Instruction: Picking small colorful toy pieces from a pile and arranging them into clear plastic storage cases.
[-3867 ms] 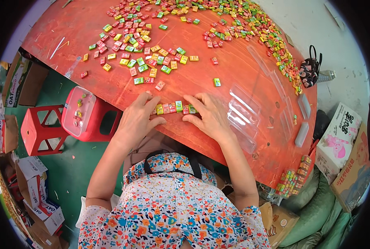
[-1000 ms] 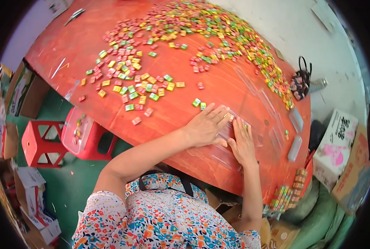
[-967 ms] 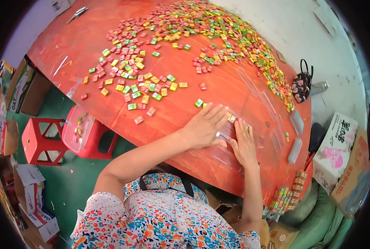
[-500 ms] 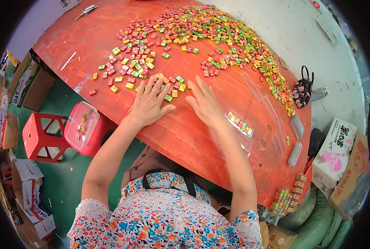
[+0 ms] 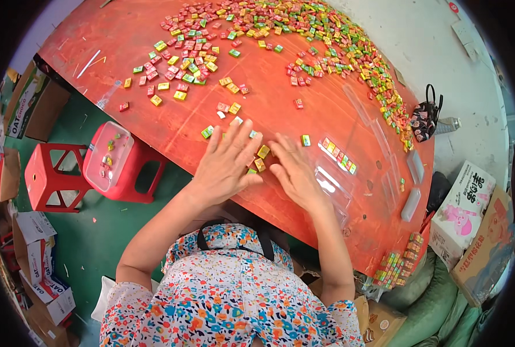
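Near the front edge of the red table, my left hand [image 5: 225,165] lies flat with its fingers spread over a few small wrapped candies. My right hand [image 5: 293,170] is beside it, palm down, fingers stretched and apart. Between the two sits a yellow candy [image 5: 263,151], close to my right fingertips. A green candy [image 5: 207,132] lies just left of my left fingers, and another green candy [image 5: 305,140] is right of my right hand. Neither hand grips anything. Some candies under my left hand are partly hidden.
A big heap of red, yellow and green candies [image 5: 304,29] covers the table's far side. To the right, a clear plastic tray [image 5: 334,184] lies near a row of candies [image 5: 337,155]. Left of the table are a red stool [image 5: 49,176] and a clear tub [image 5: 110,156].
Both hands have moved nearer the table's front edge, and several candies have been drawn along with them, away from the scattered group. The head view has shifted slightly.
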